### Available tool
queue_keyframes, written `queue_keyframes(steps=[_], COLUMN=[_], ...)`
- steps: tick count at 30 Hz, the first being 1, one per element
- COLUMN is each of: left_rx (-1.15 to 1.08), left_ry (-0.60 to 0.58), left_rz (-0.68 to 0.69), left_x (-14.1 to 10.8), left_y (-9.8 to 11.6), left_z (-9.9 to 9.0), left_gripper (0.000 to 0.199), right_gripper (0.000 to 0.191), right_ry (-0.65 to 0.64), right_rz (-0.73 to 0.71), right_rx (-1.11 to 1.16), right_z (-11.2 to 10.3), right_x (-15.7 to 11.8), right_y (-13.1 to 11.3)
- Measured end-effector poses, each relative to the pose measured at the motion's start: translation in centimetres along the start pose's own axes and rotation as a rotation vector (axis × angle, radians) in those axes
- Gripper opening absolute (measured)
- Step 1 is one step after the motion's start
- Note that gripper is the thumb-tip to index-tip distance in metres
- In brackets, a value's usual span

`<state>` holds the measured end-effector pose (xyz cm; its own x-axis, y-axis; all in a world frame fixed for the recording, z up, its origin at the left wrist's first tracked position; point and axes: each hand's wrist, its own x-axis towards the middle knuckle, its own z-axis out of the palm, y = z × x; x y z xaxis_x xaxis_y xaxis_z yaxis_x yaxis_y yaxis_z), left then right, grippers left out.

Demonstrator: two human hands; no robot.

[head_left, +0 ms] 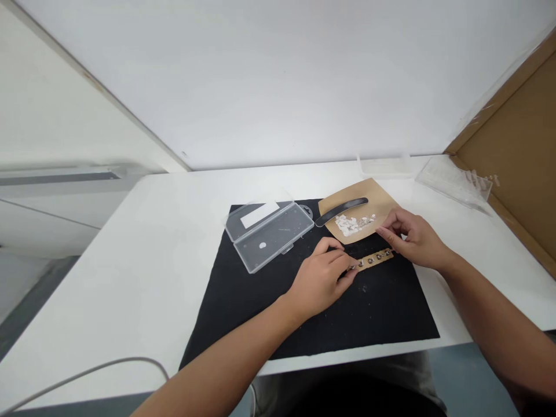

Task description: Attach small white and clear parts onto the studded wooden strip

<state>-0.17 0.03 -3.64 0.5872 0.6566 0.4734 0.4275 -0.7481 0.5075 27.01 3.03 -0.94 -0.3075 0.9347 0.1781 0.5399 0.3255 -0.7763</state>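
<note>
A narrow tan strip (374, 258) with several small shiny round pieces in a row lies on the black mat (256, 315). My left hand (324, 277) pinches the strip's left end between thumb and fingers. Near its right end is my right hand (410, 237), with thumb and index finger brought together over the edge of a brown sheet (365, 188). Whatever those fingertips hold, if anything, is too small to make out. White flakes or small chips (350, 225) lie in a pile on the sheet. Across its left part rests a dark curved nail file (343, 211).
A clear plastic case (273, 240) lies open at the mat's back left, a white label in its lid. Clear plastic trays (454, 182) stand at the back right beside a cardboard box (512, 133). A cable (117, 362) crosses the table's front left.
</note>
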Motion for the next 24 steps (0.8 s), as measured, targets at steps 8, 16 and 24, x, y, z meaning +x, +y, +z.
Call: queue_keyframes(steps=[8,16,24], left_rx=[0.003,0.001,-0.013], left_ry=[-0.002,0.006,0.003], left_rz=[0.007,0.009,0.005], left_x=[-0.1,-0.1,0.0], left_y=[0.0,0.1,0.0], left_z=[0.0,-0.1,-0.3], left_gripper=[0.009,0.008,0.008], right_gripper=[0.029,0.028,0.024], right_ry=[-0.034,-0.09,-0.036], right_rz=[0.033,-0.006,-0.182], right_rx=[0.047,-0.029,-0.06], right_z=[-0.6,-0.9,-0.6], right_x=[0.1,0.2,0.4], right_y=[-0.1,0.6,0.6])
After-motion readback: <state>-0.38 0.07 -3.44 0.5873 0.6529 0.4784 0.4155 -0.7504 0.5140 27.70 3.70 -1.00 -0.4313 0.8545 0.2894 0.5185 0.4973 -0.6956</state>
